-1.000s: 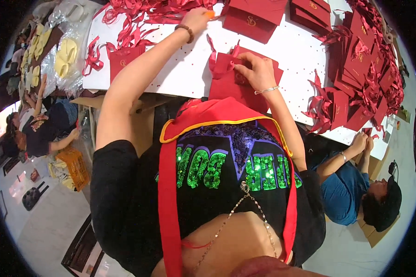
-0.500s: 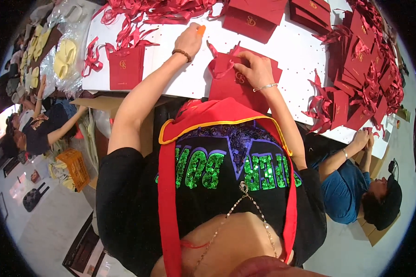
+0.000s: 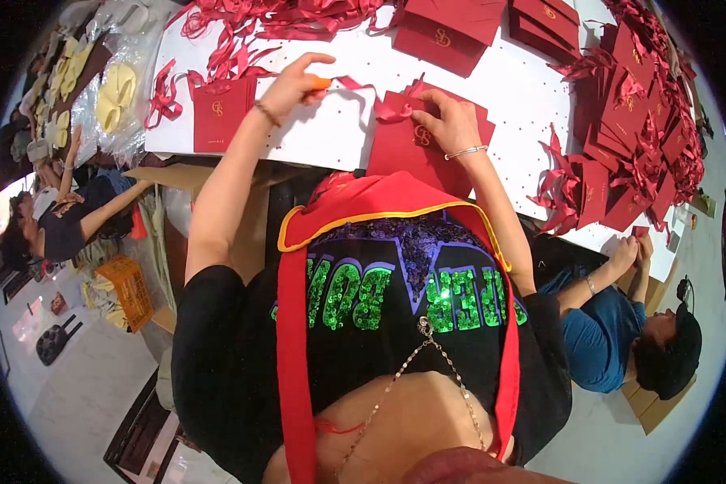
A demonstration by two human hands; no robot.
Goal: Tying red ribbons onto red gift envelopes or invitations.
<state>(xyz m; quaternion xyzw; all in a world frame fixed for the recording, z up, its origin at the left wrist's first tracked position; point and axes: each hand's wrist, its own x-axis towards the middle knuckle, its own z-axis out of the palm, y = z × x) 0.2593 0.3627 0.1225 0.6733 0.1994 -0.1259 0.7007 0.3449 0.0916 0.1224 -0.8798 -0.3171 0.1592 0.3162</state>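
Note:
In my left hand (image 3: 293,87) is a small orange-handled tool (image 3: 320,83) with a thin pale tip; its exact kind is unclear. A strip of dark red ribbon (image 3: 353,83) runs from near this tip towards a red paper gift bag (image 3: 395,149) in front of me. My right hand (image 3: 450,125) lies over the bag, thumb and fingers closed at its upper part beside the ribbon; my fingers partly hide what they grip. Under this bag the edge of another red one (image 3: 486,129) shows.
Left of me lie red bags (image 3: 218,121) with ribbon handles. A ribbon heap (image 3: 298,22), more bags (image 3: 444,40) and a large bag pile (image 3: 633,105) cover parts of the white table (image 3: 315,137). A co-worker (image 3: 597,339) works at the right; another person (image 3: 73,218) is at the left.
My left hand has moved left and nearer to me with the orange-handled tool, and a ribbon now stretches between it and the bag. My right hand has stayed on the bag.

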